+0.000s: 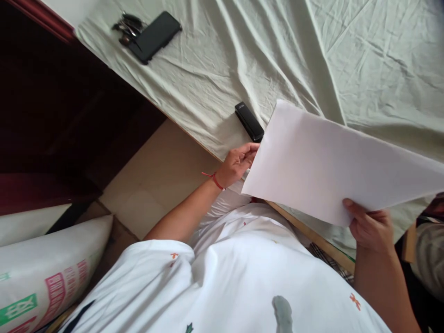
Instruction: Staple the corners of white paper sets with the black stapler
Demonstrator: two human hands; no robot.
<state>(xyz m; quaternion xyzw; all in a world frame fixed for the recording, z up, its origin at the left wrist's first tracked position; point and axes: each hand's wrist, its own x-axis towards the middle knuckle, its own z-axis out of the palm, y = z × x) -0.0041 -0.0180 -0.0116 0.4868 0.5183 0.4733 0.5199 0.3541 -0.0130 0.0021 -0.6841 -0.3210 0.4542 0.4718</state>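
A blank white sheet of paper (322,157) is held up at a tilt over the bed's front edge. My right hand (373,226) grips its lower edge, thumb on top and the other fingers underneath. At the sheet's left edge is my left hand (239,164), a red string bracelet on its wrist. Its fingers reach forward, loosely bent, with their tips partly hidden behind the paper; nothing shows in them. Just beyond those fingers lies a black stapler (248,121) on the pale green bedsheet (211,83). The paper covers the area beside the stapler's near end.
A black phone (156,37) and a bunch of keys (128,25) lie at the bed's far left. Dark furniture (52,101) stands to the left, above tiled floor (156,171). A printed white sack (58,268) leans at lower left. Wooden bed edging (312,236) runs near my waist.
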